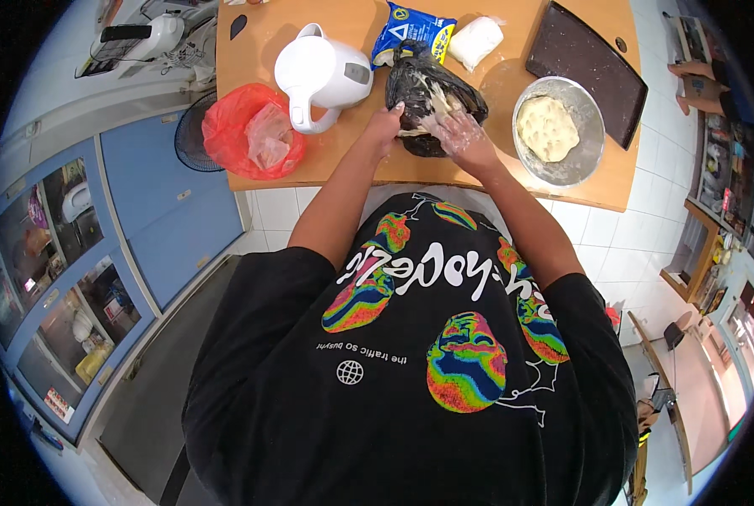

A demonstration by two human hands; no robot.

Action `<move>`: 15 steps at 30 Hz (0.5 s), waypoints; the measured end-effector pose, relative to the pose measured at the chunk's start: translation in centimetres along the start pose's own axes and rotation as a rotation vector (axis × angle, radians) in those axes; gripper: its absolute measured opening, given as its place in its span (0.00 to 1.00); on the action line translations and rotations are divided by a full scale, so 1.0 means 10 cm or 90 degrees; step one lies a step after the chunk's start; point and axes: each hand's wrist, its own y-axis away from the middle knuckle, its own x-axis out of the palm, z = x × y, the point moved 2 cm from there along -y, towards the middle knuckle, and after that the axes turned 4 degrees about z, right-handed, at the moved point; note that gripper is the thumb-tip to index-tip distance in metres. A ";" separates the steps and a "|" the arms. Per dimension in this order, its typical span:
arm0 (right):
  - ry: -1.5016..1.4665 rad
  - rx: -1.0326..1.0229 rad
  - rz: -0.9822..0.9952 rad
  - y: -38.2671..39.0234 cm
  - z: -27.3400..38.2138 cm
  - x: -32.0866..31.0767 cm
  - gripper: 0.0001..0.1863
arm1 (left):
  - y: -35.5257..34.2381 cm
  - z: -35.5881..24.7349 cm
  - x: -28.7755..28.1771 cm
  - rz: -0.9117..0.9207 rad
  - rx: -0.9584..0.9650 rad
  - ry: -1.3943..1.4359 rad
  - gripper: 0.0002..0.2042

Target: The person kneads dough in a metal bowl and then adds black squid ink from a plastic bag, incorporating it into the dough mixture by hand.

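Note:
Between my hands a crumpled black plastic bag [406, 87] lies on the table, with pale, dough-like smears across its middle. My left hand [385, 126] is closed on the bag's near left edge. White flour or dough coats my right hand [463, 139], which lies over the bag's right side with its fingers stretched out; the bag partly hides the fingertips. To the right, a metal bowl [594, 126] holds a round lump of pale dough [547, 128] with dents in its top.
A white electric kettle [318, 76] stands left, beside a red plastic bag [225, 131] with clear plastic in it. Behind are a blue-yellow packet [412, 34] and a white bag [476, 42]. A dark tray [583, 59] lies far right on the wooden table [512, 72]. Another person's arm [699, 87] shows at right.

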 end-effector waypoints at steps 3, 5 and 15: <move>-0.101 0.062 -0.033 -0.02 -0.02 0.01 0.20 | 0.09 -0.07 0.06 0.009 -0.030 0.046 0.14; -0.217 0.132 -0.078 -0.09 0.04 -0.04 0.21 | 0.15 -0.08 0.08 0.009 -0.040 0.074 0.14; -0.085 -0.018 0.010 -0.14 -0.01 0.04 0.20 | -0.03 0.05 0.02 0.020 -0.037 0.037 0.14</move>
